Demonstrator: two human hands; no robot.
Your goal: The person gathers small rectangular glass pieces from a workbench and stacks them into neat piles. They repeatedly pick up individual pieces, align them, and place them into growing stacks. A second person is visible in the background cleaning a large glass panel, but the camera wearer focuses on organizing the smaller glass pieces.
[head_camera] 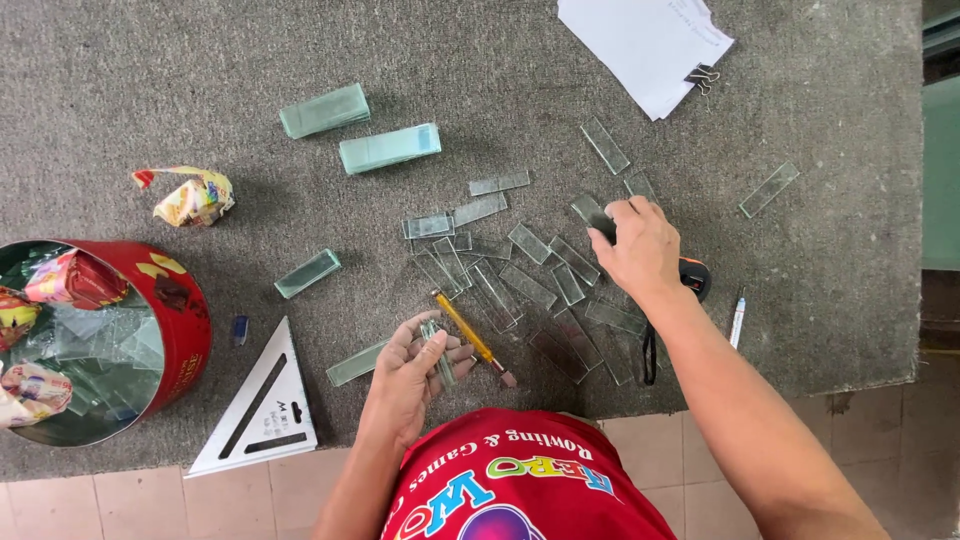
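Note:
My left hand (412, 368) holds a few small glass strips (436, 348) stacked between thumb and fingers, near the carpet's front edge. A yellow-handled glass cutter (472, 337) lies right beside it. My right hand (640, 246) reaches out over a scatter of several loose glass strips (527, 288) and presses its fingertips on one strip (596, 216) at the far side. A black and orange tape measure (694, 274) sits under my right wrist.
Grey carpet (150, 90) covers the work surface. Two stacks of glass strips (388, 148) lie further back. A red tin (180, 330) with glass scraps and wrappers stands left, next to a white triangle ruler (258, 405). Clipped papers (650, 40) and a pen (737, 322) lie right.

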